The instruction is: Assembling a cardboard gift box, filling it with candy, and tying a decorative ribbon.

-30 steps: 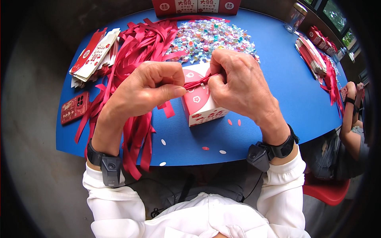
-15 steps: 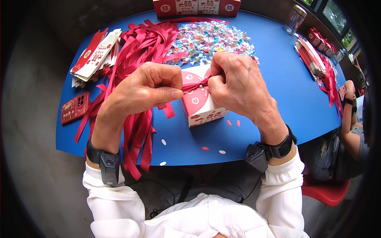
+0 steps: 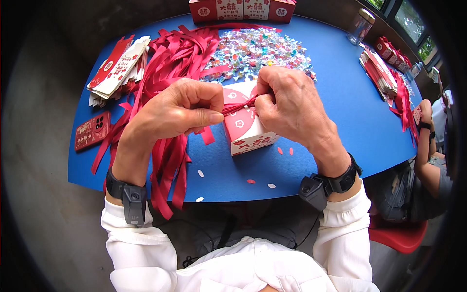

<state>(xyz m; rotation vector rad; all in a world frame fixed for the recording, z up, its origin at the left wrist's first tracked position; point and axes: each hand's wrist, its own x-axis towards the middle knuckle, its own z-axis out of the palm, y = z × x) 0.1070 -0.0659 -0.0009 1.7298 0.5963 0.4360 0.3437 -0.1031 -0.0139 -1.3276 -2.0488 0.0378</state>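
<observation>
A small red-and-white gift box (image 3: 254,141) with flower prints stands on the blue table in front of me. Across its top runs a red ribbon (image 3: 238,105), gathered narrow and stretched between my two hands. My left hand (image 3: 182,107) pinches it at the box's left edge, thumb against curled fingers. On the other side my right hand (image 3: 292,100) is closed around the ribbon near the box's right edge, knuckles up. A knot or crossing seems to lie beside the right thumb, partly hidden by the hand.
Loose red ribbons (image 3: 170,63) heap at the left, beside flat folded boxes (image 3: 119,68) and a red-cased phone (image 3: 92,131). Wrapped candies (image 3: 262,48) spread behind the box; finished boxes (image 3: 243,10) stand at the far edge. A jar (image 3: 361,27) and another person's arm (image 3: 425,141) are right.
Almost nothing differs. Both hands keep their grip on the ribbon, the box stays in place, and the whole view has shifted very slightly.
</observation>
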